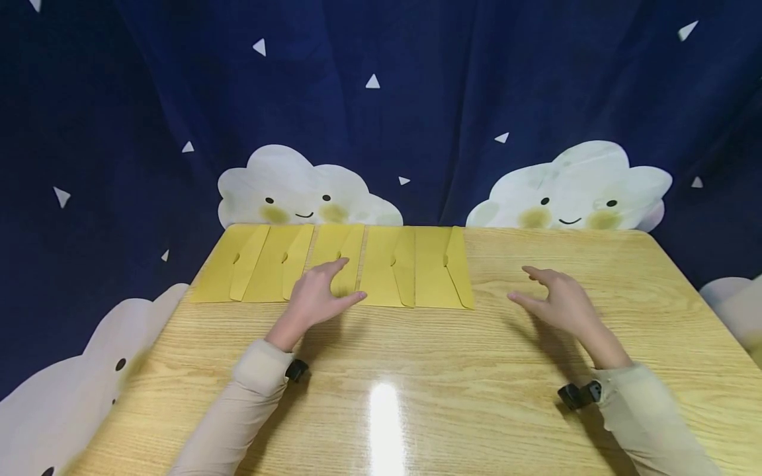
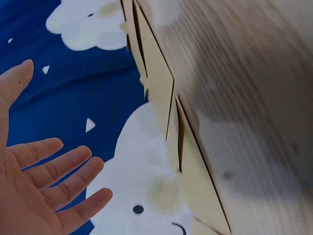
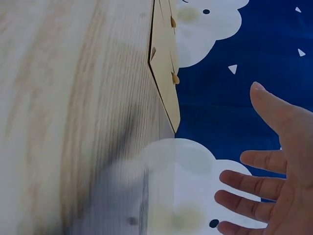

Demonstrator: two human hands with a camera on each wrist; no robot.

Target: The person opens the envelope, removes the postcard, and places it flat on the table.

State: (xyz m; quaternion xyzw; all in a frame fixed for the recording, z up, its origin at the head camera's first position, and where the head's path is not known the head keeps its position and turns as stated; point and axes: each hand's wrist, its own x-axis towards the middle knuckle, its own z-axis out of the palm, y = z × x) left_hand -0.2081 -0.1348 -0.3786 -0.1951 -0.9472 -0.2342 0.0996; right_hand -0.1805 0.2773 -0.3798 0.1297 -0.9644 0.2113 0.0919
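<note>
Several yellow envelopes lie side by side in a row along the back left of the table, flaps folded over toward the right. The leftmost envelope (image 1: 217,271) is near the left edge, and the rightmost envelope (image 1: 431,277) ends near the table's middle. My left hand (image 1: 315,297) hovers over the front of the row, overlapping the middle envelope (image 1: 336,238), fingers spread and holding nothing. To the right of the row my right hand (image 1: 559,301) is held above the bare wood, thumb and fingers apart, with nothing in it. In both wrist views the palms show bare.
The wooden table (image 1: 476,390) has a bright light reflection (image 1: 387,430) at its front middle. Behind it hangs a dark blue curtain (image 1: 417,119) printed with white clouds and triangles. A black wrist device (image 1: 580,395) sits by the right cuff.
</note>
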